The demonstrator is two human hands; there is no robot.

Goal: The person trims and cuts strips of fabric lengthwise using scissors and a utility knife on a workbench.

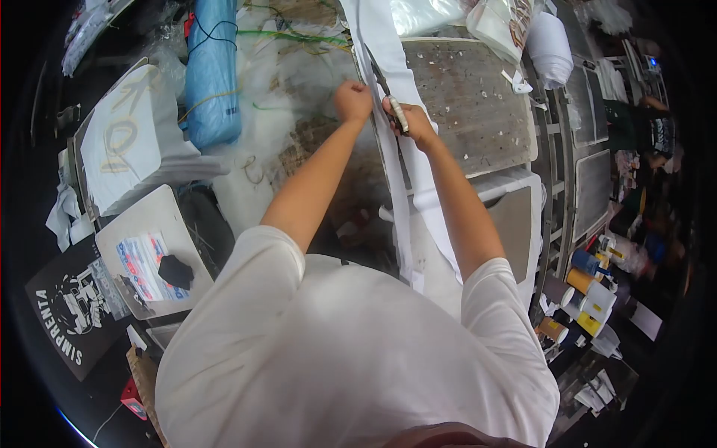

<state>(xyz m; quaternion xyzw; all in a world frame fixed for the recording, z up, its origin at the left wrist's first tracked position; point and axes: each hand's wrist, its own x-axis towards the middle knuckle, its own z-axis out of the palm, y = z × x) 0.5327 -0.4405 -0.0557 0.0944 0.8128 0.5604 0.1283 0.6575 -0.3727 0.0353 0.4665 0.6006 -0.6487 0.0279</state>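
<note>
My right hand [409, 125] grips a pair of scissors [401, 113] with pale wrapping on the handle. Its dark blades point away from me, along a long band of white fabric [405, 82]. A narrower white strip [396, 179] runs beside the band on the left and hangs down toward my body. My left hand [353, 102] is closed at the strip's left edge, level with the scissors. The fingertips seem to pinch that edge, though they are partly hidden.
A blue plastic-wrapped bundle [213, 82] lies at the left, beside a white-covered board [123, 138]. On the right are a worn board [470, 104], a white roll [550, 48] and several containers [590, 280]. Another person [657, 134] is at the far right.
</note>
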